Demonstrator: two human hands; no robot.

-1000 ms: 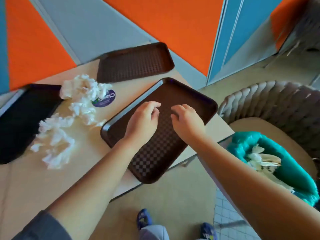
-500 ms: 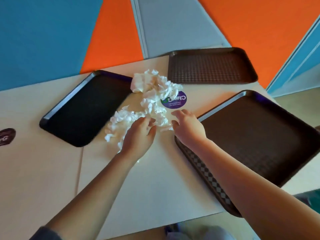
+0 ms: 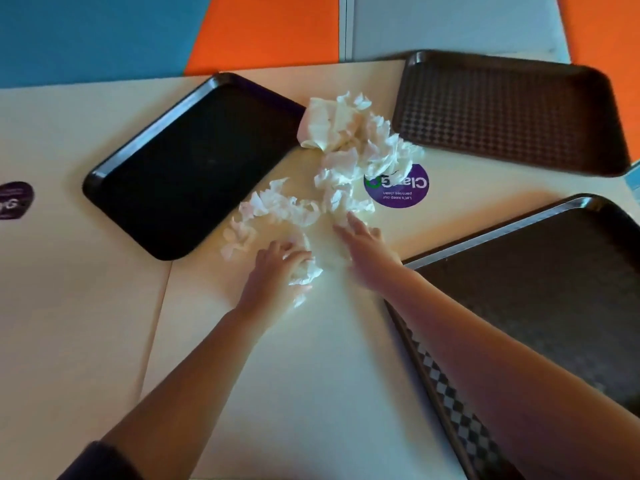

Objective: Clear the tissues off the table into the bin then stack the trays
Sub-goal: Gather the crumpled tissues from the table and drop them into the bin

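A heap of crumpled white tissues (image 3: 349,150) lies in the middle of the pale table (image 3: 86,323), between three dark trays. My left hand (image 3: 273,275) grips a tissue wad (image 3: 304,271) at the heap's near end. My right hand (image 3: 363,244), blurred, reaches with straight fingers onto the tissues just right of it. A black tray (image 3: 187,164) lies to the left, a brown tray (image 3: 509,112) at the far right, and a third brown tray (image 3: 540,299) at the near right, under my right forearm. The bin is out of view.
A round purple sticker (image 3: 398,188) sits on the table beside the tissues, and part of another (image 3: 14,199) shows at the left edge. Blue, orange and grey wall panels (image 3: 263,29) rise behind the table.
My view swung left from the near-right tray and the bin to the tissue heap. Both hands left that tray and reached the tissues; my left hand closed on a wad.
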